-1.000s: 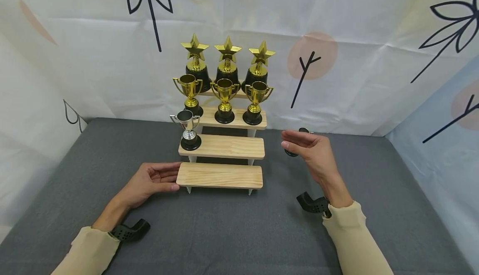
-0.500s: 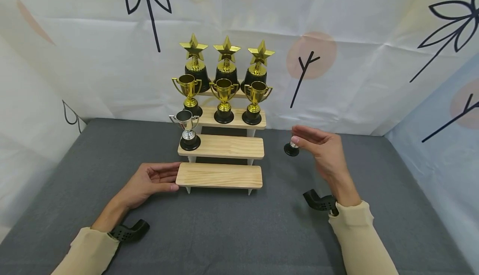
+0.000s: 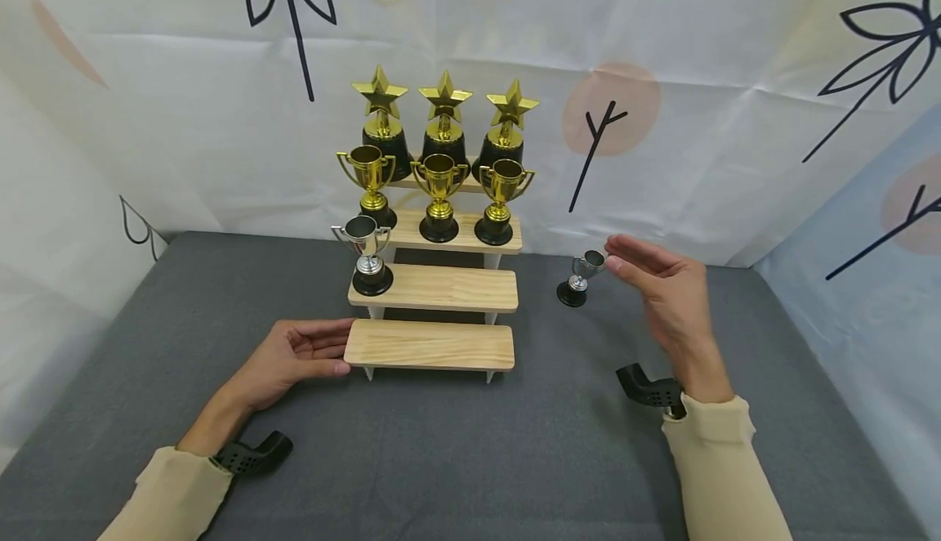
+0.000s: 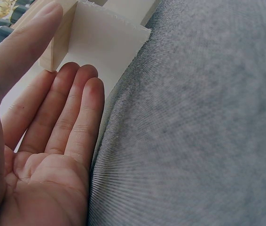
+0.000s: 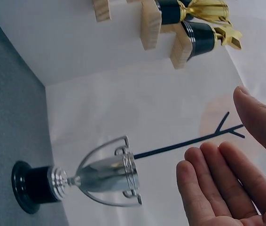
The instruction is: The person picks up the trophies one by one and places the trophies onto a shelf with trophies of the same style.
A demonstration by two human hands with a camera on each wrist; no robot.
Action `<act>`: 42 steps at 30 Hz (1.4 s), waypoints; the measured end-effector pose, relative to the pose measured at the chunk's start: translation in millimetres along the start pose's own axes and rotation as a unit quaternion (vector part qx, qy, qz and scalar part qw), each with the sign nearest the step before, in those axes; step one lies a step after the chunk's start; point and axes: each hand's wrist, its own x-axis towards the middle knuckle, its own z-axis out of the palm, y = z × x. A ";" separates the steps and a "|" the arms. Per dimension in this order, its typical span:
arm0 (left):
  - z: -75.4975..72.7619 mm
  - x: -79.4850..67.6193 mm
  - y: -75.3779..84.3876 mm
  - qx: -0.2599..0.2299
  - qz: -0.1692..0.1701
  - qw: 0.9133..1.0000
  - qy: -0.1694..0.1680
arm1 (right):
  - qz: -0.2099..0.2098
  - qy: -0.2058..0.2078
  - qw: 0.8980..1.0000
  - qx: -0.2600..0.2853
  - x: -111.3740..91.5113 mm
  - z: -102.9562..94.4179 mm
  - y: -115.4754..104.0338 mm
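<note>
My right hand (image 3: 665, 288), fingers extended and thumb apart, is just right of a silver cup trophy (image 3: 577, 283) with a black base that stands on the grey cloth. A gap shows between the fingertips (image 5: 185, 170) and that trophy in the right wrist view. At the left end of the lowest step of a wooden tiered stand (image 3: 430, 345), my left hand (image 3: 301, 359) touches the board with nearly straight fingers. Another silver cup trophy (image 3: 371, 257) occupies the left of the step above. Gold cup trophies (image 3: 441, 190) line the third step, and gold star trophies (image 3: 446, 104) the top one.
Grey cloth (image 3: 441, 459) covers the table. Behind it hangs a white printed backdrop (image 3: 478, 26), close to the back of the stand. A bluish side cloth (image 3: 867, 279) bounds the right side. Each wrist wears a black camera mount (image 3: 650, 387).
My right hand has moved to the right from in front of the silver cup trophy, which has come into full view and stays in place. The left hand has not moved.
</note>
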 end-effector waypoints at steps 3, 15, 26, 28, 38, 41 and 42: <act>0.2 0.0 0.4 -0.001 -0.001 1.000 0.000 | -0.007 0.010 1.000 0.023 1.3 -5.1 -1.3; 0.4 0.3 0.4 0.000 0.002 1.000 -0.001 | -0.027 0.044 0.999 0.012 5.6 -23.6 8.0; -0.3 0.2 -1.3 -0.009 0.006 1.000 -0.007 | -0.002 0.046 0.999 -0.028 9.1 -38.3 35.9; -0.4 0.2 -1.3 -0.007 0.005 1.000 -0.006 | 0.004 0.044 0.998 -0.036 9.4 -40.3 41.1; 0.3 0.5 0.3 -0.012 0.003 1.000 -0.006 | 0.037 0.026 0.997 -0.068 8.7 -51.1 64.7; -0.2 0.5 -0.1 -0.013 0.006 1.000 -0.007 | 0.044 0.026 0.997 -0.062 8.2 -54.0 70.9; -0.3 0.5 -0.3 -0.012 0.007 1.000 -0.007 | 0.046 0.026 0.997 -0.056 8.2 -54.8 72.7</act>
